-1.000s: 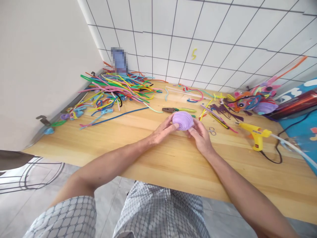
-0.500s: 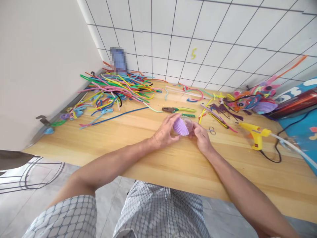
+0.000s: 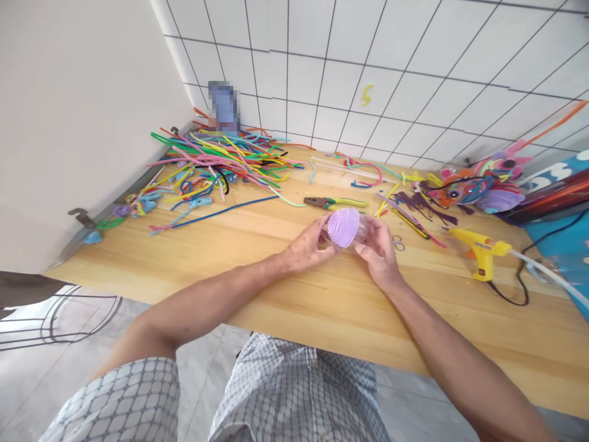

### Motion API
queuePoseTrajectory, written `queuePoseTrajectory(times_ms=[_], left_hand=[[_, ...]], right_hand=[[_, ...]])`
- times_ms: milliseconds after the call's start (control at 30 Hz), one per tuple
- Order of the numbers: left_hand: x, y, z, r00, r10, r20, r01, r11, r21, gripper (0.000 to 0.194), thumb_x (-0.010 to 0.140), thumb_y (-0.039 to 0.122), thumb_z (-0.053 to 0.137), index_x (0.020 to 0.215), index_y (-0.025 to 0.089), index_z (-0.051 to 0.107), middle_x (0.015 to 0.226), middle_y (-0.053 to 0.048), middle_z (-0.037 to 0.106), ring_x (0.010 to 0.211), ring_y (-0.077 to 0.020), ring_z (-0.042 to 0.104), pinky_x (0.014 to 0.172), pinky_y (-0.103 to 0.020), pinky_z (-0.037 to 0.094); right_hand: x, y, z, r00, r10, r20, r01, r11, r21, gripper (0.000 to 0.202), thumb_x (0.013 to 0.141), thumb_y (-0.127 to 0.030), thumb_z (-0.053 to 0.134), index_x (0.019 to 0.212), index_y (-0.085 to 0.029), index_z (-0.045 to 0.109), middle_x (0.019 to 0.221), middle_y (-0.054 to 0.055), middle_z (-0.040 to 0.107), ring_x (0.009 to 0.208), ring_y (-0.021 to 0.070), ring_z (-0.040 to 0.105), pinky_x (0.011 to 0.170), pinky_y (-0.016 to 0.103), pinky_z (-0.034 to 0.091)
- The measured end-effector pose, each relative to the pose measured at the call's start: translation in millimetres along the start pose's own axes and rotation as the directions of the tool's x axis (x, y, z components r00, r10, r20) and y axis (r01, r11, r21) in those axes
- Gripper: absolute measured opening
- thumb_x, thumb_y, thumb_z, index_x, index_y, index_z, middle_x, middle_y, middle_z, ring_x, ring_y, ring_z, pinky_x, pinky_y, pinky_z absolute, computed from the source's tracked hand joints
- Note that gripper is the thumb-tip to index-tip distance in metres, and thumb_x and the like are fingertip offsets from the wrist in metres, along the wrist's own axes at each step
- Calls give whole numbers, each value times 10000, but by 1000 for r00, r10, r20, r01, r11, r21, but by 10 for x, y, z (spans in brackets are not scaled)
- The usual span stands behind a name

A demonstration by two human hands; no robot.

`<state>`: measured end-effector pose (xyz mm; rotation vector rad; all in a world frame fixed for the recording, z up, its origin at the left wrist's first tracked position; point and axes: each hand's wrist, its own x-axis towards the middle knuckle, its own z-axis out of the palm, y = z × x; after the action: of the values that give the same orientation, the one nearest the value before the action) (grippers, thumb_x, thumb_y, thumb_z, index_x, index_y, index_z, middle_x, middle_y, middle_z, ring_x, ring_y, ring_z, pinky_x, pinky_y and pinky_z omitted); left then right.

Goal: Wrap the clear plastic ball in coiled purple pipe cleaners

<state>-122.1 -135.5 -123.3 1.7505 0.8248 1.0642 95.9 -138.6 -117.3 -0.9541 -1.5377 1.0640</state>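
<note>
A rounded clear plastic shell, its near side covered in rows of purple pipe cleaner [image 3: 343, 228], is held up between both hands above the table. My left hand [image 3: 310, 247] has its fingers and thumb around the purple left side. From the right, my right hand [image 3: 379, 253] grips the clear part, its thumb near the lower edge. Just behind the hands lie pliers [image 3: 335, 202] with yellow-green handles. Small scissors [image 3: 398, 243] rest to the right of my right hand.
Many coloured pipe cleaners [image 3: 230, 156] are heaped at the back left. A yellow glue gun [image 3: 481, 248] with its cord lies at the right. Behind it sit a colourful pipe-cleaner figure [image 3: 478, 184] and a yellow-black cutter knife [image 3: 411, 223]. A tiled wall [image 3: 304, 73] bounds the back.
The purple-covered shell has turned, so more of its rounded purple side faces me. My right hand has closed further around its clear side. The view has shifted slightly.
</note>
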Motion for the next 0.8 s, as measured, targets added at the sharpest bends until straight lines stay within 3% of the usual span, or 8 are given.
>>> queuePoseTrajectory(times_ms=[133,367,467,600,700,800], left_hand=[[11,44,15,999,-31,14,32,996,-88,848,886,385,778,1602,161,381,1509,-210,613,1339,-336,674,1126,-493,590],[20,-88,35,993,114,-25,-110,988,110,874,817,298,831,1591,200,439,1571,-189,586,1479,-354,577,1272,-539,480],[21,-92,22,992,127,-11,-125,986,114,907,835,412,860,1606,194,433,1588,-193,574,1497,-358,565,1298,-546,451],[15,-65,13,996,85,-27,-83,993,81,953,861,551,849,1616,170,411,1615,-233,536,1523,-384,541,1303,-571,437],[14,-79,17,994,101,-36,-97,990,105,942,859,525,860,1617,202,404,1626,-222,533,1527,-385,538,1295,-577,445],[19,-119,20,988,153,-30,-145,973,179,913,862,449,855,1614,198,401,1612,-218,546,1518,-375,545,1294,-571,449]], right_hand=[[-29,-8,-9,999,-28,29,28,1000,-1,624,903,-618,750,1414,-338,527,1572,90,627,1432,324,620,1161,523,558],[-6,8,-32,1000,-24,17,26,989,-145,565,1022,-706,563,1391,-285,635,1467,95,709,1405,320,637,1244,546,477],[-28,23,-29,999,12,34,-7,991,-134,613,989,-711,624,1432,-289,603,1490,107,688,1393,329,644,1212,551,511],[-86,12,-5,996,41,79,-32,994,-108,752,921,-653,757,1541,-318,495,1631,128,557,1471,342,589,1187,540,545],[-106,2,10,996,8,86,2,994,-105,765,925,-642,758,1564,-331,474,1681,119,506,1540,336,525,1225,528,518],[-83,12,1,999,16,37,-11,991,-134,705,963,-688,681,1541,-319,519,1642,108,566,1515,336,552,1229,537,507]])
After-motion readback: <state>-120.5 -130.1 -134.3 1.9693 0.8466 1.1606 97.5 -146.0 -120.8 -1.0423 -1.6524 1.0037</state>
